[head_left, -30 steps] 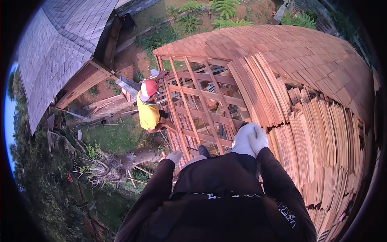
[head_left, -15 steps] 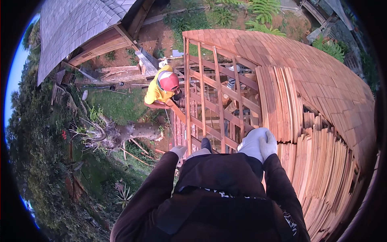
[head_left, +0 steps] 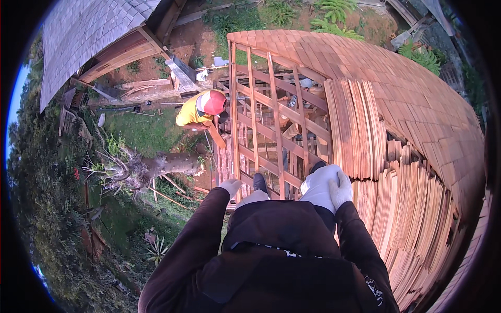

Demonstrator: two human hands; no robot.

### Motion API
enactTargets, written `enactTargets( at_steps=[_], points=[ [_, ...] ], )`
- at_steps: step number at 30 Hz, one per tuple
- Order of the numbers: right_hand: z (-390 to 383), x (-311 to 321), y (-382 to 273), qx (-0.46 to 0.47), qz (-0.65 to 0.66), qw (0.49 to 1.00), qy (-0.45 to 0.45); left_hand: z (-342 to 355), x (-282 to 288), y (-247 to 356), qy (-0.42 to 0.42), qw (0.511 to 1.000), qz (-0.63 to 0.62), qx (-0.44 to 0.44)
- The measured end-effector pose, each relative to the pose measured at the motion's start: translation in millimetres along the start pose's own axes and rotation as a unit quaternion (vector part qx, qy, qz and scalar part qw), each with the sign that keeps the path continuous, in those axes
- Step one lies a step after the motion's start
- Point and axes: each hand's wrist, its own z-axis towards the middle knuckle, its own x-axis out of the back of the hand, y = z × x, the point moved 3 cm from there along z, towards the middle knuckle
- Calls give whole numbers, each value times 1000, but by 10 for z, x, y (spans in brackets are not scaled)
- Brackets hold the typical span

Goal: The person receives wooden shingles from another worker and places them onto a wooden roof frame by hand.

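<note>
My right hand (head_left: 340,190), in a white glove, lies against the light trouser leg (head_left: 317,188) at my right knee, its fingers laid out along it. My left hand (head_left: 231,187), gloved white too, is beside my left knee near the outer rafter (head_left: 236,130); its finger shape is too small to make out. Beneath my feet is an open roof frame of reddish wooden rafters and battens (head_left: 276,120). Below its left edge a person in a yellow shirt (head_left: 194,110) and red-and-white cap bends over, hands at a short wooden board (head_left: 216,136).
Stacks of wooden shingles (head_left: 355,130) lie to my right, with more shingle stacks (head_left: 412,219) nearer. Laid shingles (head_left: 407,88) cover the far right slope. Another person (head_left: 297,101) shows partly beneath the rafters. A fallen trunk (head_left: 172,164) lies on the ground at left.
My view has shifted, so the frame sits further up and left. The person in yellow bends lower, and their board has tilted away from the rafter. My right hand stays at the knee.
</note>
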Motion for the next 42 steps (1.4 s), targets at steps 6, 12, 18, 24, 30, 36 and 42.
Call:
enactTargets(
  at_steps=[6, 12, 18, 24, 30, 36, 42],
  points=[
    [-58, 37, -100, -12, 7, 1000, -26, 3, 77, -186, -3, 999, 44, -2],
    [-34, 80, 72, -14, 7, 999, -38, -145, 131, 40, -18, 981, 1, 195],
    [54, 15, -94, 8, -4, 997, -72, -518, -89, -452, 31, 973, -21, 226],
    [265, 17, -53, 9, -63, 994, -85, -635, 297, -49, 263, 932, -55, 245],
    [649, -318, -127, 46, -89, 983, -152, -569, 751, -970, 532, 786, -264, 173],
    [1228, -1054, 10, -52, 207, 952, -221, 28, 802, -917, 338, 602, -671, 270],
    [1770, -1939, -871, -178, 332, 826, -420, 764, 344, -317, 234, 513, -792, 236]
  ],
)
